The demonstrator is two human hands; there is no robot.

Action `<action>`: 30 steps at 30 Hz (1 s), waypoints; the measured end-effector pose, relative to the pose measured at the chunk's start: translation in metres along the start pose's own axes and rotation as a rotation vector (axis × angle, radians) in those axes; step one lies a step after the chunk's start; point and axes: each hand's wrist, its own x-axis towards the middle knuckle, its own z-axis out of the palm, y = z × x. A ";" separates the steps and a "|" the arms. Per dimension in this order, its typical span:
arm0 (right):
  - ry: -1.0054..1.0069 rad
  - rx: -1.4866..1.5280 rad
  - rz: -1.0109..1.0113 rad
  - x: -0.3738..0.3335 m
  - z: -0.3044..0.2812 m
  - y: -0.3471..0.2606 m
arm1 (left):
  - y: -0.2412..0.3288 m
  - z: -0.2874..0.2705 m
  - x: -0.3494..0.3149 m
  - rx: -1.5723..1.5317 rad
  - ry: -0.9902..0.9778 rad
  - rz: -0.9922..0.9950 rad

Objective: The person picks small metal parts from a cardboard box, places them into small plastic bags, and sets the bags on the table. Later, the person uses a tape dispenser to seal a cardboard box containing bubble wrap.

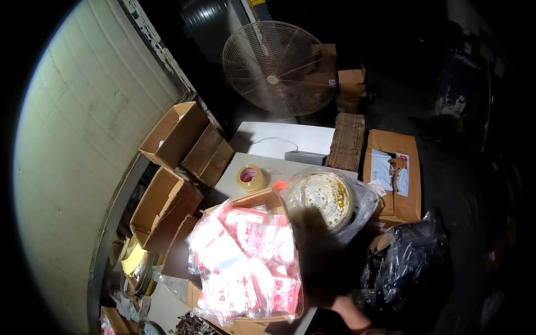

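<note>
An open cardboard box (272, 200) in the lower middle is heaped with clear plastic bags (240, 262) with red print. My right hand (341, 306) is at the lower edge, beside the box's right side. Dark shadow hides its fingers, so I cannot make out whether it touches the box or grips anything. Behind the box, a roll of clear tape (250, 178) lies on the table. Right of the tape sits a round tray (324, 195) of small yellow-green and pale pieces, wrapped in clear plastic. My left hand is out of view.
Empty cardboard boxes (162, 206) stand along the left, near a pale wall (84, 134). Flattened cardboard (346, 142) and a torn box (411, 184) stand at the back right. Black plastic bags (410, 254) lie at the right. A large fan (272, 80) stands behind the table.
</note>
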 end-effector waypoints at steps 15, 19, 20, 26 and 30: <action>0.264 -1.009 0.096 0.336 -0.278 -0.043 | -0.030 -0.011 -0.020 -0.022 -0.073 -0.167; -0.159 -1.183 0.302 0.391 -0.244 -0.018 | -0.036 -0.020 -0.036 -0.019 -0.075 -0.216; -0.217 -1.091 0.312 0.392 -0.227 -0.017 | -0.038 -0.022 -0.044 -0.016 -0.076 -0.238; -0.143 -1.030 0.400 0.418 -0.216 0.016 | -0.043 -0.027 -0.038 -0.030 -0.102 -0.231; 0.039 -0.957 0.199 0.415 -0.218 0.010 | -0.049 -0.029 -0.044 -0.039 -0.112 -0.249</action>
